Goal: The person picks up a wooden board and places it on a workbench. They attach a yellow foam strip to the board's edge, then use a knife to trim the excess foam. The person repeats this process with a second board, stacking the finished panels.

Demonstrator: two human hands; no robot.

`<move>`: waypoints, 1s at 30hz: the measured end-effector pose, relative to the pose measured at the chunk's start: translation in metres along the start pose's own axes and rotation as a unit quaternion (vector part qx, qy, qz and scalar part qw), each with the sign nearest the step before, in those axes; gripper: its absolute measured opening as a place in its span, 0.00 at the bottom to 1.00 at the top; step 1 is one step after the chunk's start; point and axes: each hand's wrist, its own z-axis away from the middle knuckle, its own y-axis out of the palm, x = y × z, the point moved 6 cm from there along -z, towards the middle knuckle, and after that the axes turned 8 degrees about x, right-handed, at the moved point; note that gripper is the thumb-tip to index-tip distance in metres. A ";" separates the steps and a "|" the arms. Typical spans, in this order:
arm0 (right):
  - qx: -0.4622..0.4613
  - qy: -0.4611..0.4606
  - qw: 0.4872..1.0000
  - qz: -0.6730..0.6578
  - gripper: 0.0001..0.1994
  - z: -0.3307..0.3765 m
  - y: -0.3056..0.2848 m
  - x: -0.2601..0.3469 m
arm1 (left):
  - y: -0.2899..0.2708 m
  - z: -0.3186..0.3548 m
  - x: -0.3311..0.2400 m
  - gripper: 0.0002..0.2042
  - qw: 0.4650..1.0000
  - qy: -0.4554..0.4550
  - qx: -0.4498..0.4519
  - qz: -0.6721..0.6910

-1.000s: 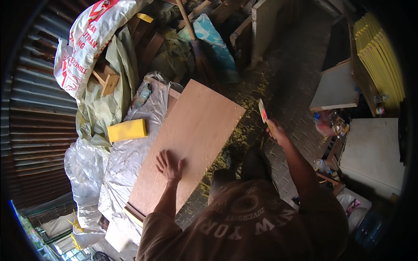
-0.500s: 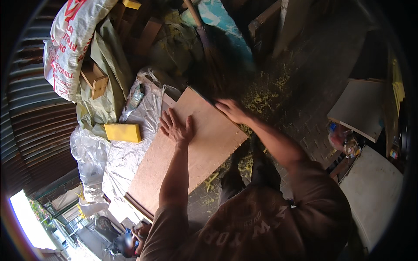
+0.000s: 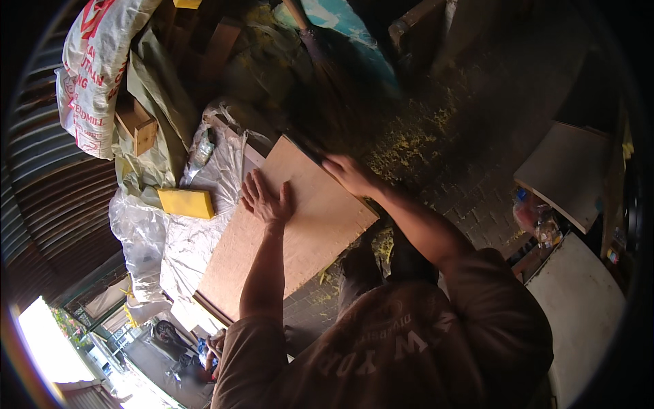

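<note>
A flat tan wooden panel (image 3: 300, 238) lies slantwise in front of me on a plastic-covered surface (image 3: 194, 249). My left hand (image 3: 264, 198) rests palm down on its upper left part, fingers spread. At the panel's right edge is my right hand (image 3: 347, 174), its thumb side by the top face and its fingertips partly lost in shadow over the edge. Left of the panel, on the crumpled clear plastic, sits a yellow rectangular block (image 3: 186, 203).
A printed white sack (image 3: 102, 75) and an open wooden box (image 3: 136, 126) are at the upper left. A broom (image 3: 310, 34) stands beyond the panel. Yellow shavings (image 3: 409, 140) litter the brick floor. Boards (image 3: 562, 174) lean at the right; a person (image 3: 204, 358) is at the lower left.
The whole scene has shifted slightly left in the picture. My right hand stays at the panel's edge, and my left hand still lies flat on it.
</note>
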 end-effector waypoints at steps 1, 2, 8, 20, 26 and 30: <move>0.051 0.040 0.998 -0.020 0.23 0.057 -0.015 0.008 | 0.001 0.001 0.001 0.46 1.000 -0.011 0.015 -0.001; 0.058 0.075 0.995 0.016 0.21 0.118 -0.025 -0.009 | -0.002 -0.003 -0.002 0.46 1.000 -0.003 0.013 0.001; 0.055 0.148 0.987 -0.013 0.19 0.177 -0.091 -0.007 | -0.005 0.000 -0.001 0.46 1.000 -0.016 0.017 0.017; 0.180 0.209 0.960 0.047 0.20 0.274 -0.069 0.004 | 0.000 0.000 -0.001 0.46 1.000 -0.006 0.016 0.012; 0.049 0.163 0.985 -0.040 0.22 0.143 -0.074 -0.005 | -0.003 -0.002 0.001 0.46 0.999 -0.024 0.023 0.011; -0.086 0.001 0.996 -0.024 0.24 -0.008 -0.021 0.007 | -0.006 -0.010 -0.012 0.46 1.000 -0.011 0.018 0.007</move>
